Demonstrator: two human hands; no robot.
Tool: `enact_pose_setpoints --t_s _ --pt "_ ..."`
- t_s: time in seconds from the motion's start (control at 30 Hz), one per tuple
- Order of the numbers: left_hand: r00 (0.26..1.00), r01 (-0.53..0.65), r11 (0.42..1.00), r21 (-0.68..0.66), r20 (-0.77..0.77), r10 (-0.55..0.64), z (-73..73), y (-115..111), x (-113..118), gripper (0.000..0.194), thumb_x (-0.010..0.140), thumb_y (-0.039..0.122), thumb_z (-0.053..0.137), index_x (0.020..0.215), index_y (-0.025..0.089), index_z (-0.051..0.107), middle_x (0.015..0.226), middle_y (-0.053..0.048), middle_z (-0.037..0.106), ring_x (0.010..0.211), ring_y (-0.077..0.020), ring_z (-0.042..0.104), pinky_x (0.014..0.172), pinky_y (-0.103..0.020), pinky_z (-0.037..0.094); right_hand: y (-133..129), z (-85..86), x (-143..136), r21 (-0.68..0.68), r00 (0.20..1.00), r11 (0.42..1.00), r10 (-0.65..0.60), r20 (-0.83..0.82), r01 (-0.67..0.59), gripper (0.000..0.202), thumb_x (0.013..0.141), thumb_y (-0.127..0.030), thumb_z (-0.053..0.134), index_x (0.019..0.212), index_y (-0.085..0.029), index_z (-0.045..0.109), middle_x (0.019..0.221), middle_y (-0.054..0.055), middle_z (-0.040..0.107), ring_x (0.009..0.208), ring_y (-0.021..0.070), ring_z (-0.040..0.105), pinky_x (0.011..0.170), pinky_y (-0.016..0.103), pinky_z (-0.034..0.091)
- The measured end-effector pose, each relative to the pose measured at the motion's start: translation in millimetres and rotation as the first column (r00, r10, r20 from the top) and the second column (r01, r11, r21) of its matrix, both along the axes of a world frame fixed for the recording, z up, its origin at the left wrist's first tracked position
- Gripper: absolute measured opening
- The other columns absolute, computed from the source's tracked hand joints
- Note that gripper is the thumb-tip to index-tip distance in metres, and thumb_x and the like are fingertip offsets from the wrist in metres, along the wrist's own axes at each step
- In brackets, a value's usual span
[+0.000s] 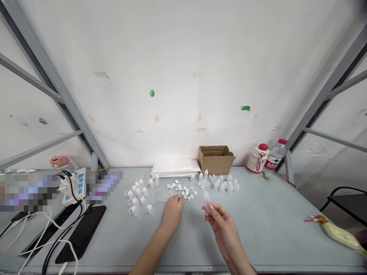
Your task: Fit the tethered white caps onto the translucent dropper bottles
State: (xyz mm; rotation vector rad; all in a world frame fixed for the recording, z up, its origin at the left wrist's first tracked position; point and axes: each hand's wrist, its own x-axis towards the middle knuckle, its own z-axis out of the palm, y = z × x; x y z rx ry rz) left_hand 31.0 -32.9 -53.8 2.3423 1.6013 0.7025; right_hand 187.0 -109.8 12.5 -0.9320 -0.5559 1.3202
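Single head-worn view: looks forward, down over nearby tabletop (272, 214), toward wall (177, 57).

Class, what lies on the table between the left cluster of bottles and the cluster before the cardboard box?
The head view shows mainly loose white caps and a thin white tangle there, with the left hand at the tangle's right edge.

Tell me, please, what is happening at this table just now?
A person is handling small plastic bottles. The right hand holds one translucent bottle upright, while the left hand is down beside the white caps; whether it grips anything is unclear. Bottles with caps stand to the left, and more translucent bottles are grouped to the right, before a cardboard box.
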Motion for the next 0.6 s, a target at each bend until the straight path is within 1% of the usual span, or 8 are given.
enact_pose_setpoints --t_s 0.1,0.17,0.23,0.3,0.37,0.43,0.5,0.6 --pt "0.997 -0.039 0.999 -0.001 0.07 0.039 2.8 -4 -2 0.034 0.079 0.007 0.041 0.103 0.019 0.061 0.091 -0.012 0.063 0.09 -0.0263 0.056 0.083 -0.044 0.04 1 -2.8 -2 -0.024 0.995 1.0 -0.011 0.104 0.013 0.036 0.06 -0.042 0.077 0.084 -0.017 0.07 0.08 0.006 0.069 0.067 0.0172 0.061 0.073 0.034 0.05" --pt "0.953 -0.057 0.998 -0.025 0.298 0.061 9.9 -8 -2 0.03 0.079 0.015 0.046 0.103 0.023 0.062 0.094 -0.009 0.063 0.089 -0.0236 0.058 0.083 -0.041 0.043 1 -3.2 -4 -0.035 0.978 0.999 -0.01 0.209 0.017 0.039 0.06 -0.043 0.076 0.088 -0.017 0.07 0.082 0.007 0.07 0.073 0.0204 0.063 0.077 0.036 0.049" --pt "0.781 -0.063 0.994 -0.092 0.616 0.107 22.1 -14 -1 0.024 0.077 0.025 0.053 0.098 0.024 0.065 0.094 -0.006 0.063 0.089 -0.0211 0.059 0.084 -0.037 0.045 0 -2.4 -8 -0.033 0.96 0.999 -0.004 0.279 0.014 0.039 0.058 -0.043 0.077 0.086 -0.016 0.069 0.081 0.007 0.071 0.077 0.0226 0.064 0.079 0.037 0.049" --pt "0.502 0.002 0.974 -0.228 0.842 0.196 37.8 -21 1 0.024 0.072 0.031 0.062 0.094 0.021 0.067 0.097 -0.006 0.063 0.093 -0.0212 0.059 0.088 -0.036 0.044 0 -1.8 -13 -0.025 0.954 1.0 0.002 0.3 0.005 0.038 0.056 -0.042 0.078 0.083 -0.016 0.068 0.079 0.008 0.071 0.078 0.0237 0.064 0.079 0.037 0.049" --pt "0.237 0.182 0.905 -0.385 0.91 0.339 53.9 -30 3 0.029 0.07 0.033 0.066 0.095 0.019 0.067 0.1 -0.007 0.066 0.096 -0.0219 0.06 0.093 -0.038 0.042 -1 -2.5 -19 -0.008 0.946 1.0 0.013 0.323 -0.011 0.036 0.056 -0.041 0.078 0.08 -0.017 0.067 0.078 0.008 0.07 0.078 0.0232 0.064 0.076 0.035 0.05" --pt "0.036 0.32 0.854 -0.41 0.906 0.422 67.3 -39 5 0.027 0.067 0.03 0.07 0.09 0.017 0.068 0.1 -0.007 0.067 0.098 -0.0211 0.059 0.097 -0.038 0.039 -1 -5.0 -24 0.025 0.926 0.999 0.014 0.376 -0.025 0.033 0.058 -0.04 0.077 0.079 -0.017 0.066 0.076 0.006 0.069 0.074 0.0212 0.063 0.07 0.033 0.051" --pt "-0.069 0.386 0.834 -0.394 0.889 0.452 76.5 -46 7 0.021 0.067 0.028 0.071 0.084 0.016 0.068 0.096 -0.006 0.067 0.101 -0.02 0.058 0.099 -0.036 0.037 -2 -8.3 -28 0.065 0.893 0.997 -0.006 0.449 -0.027 0.028 0.06 -0.038 0.076 0.077 -0.017 0.065 0.073 0.005 0.066 0.068 0.0189 0.06 0.064 0.03 0.05" --pt "-0.086 0.4 0.832 -0.385 0.888 0.452 82.8 -55 8 0.018 0.069 0.028 0.071 0.082 0.016 0.067 0.093 -0.006 0.066 0.105 -0.0212 0.056 0.098 -0.035 0.036 -3 -12.4 -31 0.126 0.835 0.992 -0.063 0.546 -0.008 0.023 0.063 -0.035 0.074 0.073 -0.017 0.063 0.07 0.002 0.06 0.066 0.0172 0.057 0.062 0.028 0.049"
